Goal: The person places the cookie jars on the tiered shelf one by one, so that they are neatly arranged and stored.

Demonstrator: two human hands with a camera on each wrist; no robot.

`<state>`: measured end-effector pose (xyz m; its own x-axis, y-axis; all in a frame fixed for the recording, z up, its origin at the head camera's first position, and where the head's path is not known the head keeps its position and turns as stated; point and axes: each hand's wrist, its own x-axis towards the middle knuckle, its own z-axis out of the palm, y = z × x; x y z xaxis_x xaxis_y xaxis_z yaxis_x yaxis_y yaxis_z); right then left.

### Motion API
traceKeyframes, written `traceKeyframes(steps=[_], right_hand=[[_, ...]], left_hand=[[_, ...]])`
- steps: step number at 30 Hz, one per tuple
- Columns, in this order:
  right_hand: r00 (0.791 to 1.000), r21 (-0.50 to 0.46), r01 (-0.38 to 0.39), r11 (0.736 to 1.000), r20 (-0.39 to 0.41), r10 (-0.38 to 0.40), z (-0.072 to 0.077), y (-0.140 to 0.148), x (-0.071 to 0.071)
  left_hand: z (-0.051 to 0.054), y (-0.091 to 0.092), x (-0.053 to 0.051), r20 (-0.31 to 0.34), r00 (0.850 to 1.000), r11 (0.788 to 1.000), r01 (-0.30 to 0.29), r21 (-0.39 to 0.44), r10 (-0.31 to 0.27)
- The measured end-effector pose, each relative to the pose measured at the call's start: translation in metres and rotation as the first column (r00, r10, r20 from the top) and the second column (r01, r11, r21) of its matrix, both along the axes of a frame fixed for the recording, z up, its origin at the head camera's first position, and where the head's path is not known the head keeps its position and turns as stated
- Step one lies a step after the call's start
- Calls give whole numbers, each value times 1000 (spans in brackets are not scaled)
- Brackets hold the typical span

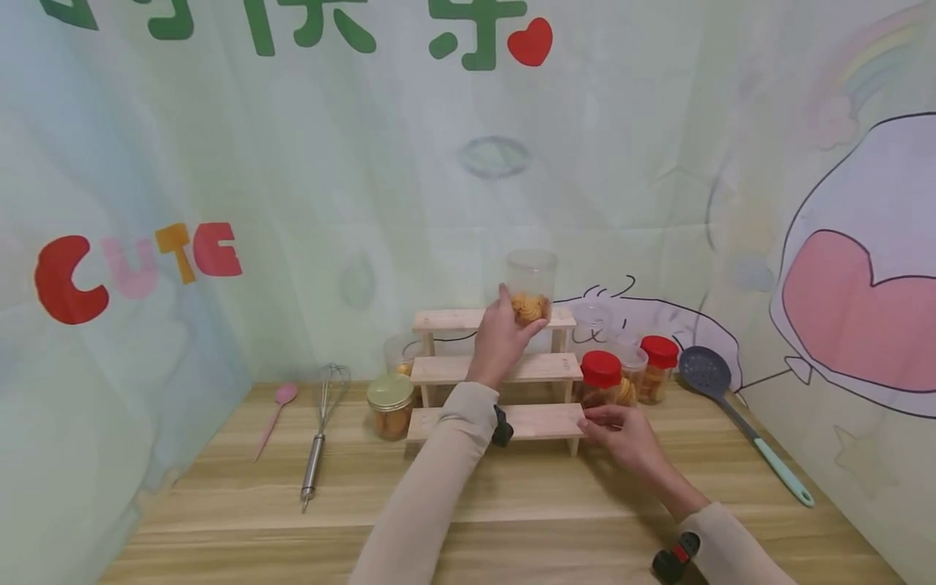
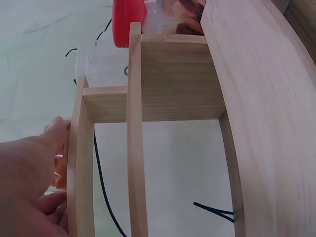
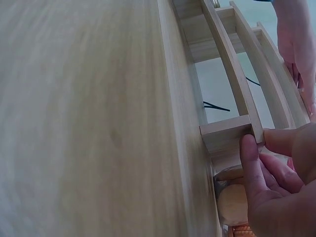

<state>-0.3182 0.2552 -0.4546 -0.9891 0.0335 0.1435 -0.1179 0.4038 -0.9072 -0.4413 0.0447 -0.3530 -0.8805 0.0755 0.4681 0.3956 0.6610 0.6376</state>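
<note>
A clear jar with swirled cookies in its lower part is at the top step of a three-step wooden rack. My left hand grips this jar low down, fingers on one side and thumb on the other. In the left wrist view, the left hand lies against the top step's edge, and the step hides most of the jar. My right hand pinches the right end of the lowest step. The right wrist view shows the right hand with thumb and finger on that board's corner.
Red-lidded jars and clear ones crowd the rack's right side. To its left stand a gold-lidded jar and another clear jar. A whisk and pink spoon lie further left; a slotted skimmer is at right.
</note>
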Motion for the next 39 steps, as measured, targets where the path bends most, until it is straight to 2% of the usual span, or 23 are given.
traceKeyframes(steps=[5,8,11,14,22,32,39], right_hand=[[1000,5,13,1000,9,-13,2,-1,0],[1000,4,16,1000,1,-16,3,0,1],[1000,6,19,1000,5,-19,3,0,2],[1000,12,17,1000,10,-17,4,0,1],[999,40,29,999,33,-30,2,0,-1],[999,51,33,998,36,-35,2,2,-2],[1000,26,16,1000,22,-16,1,2,0]], left_hand=[[2,10,3,-22,996,989,-91,-119,89],[3,15,4,-37,994,975,-109,-192,104],[2,17,4,-39,993,968,-117,-220,111],[1,18,4,-23,993,971,-116,-207,114],[0,16,4,5,995,993,-97,-71,98],[1,20,6,25,993,993,-118,-15,119],[-2,26,6,18,988,987,-152,-49,153]])
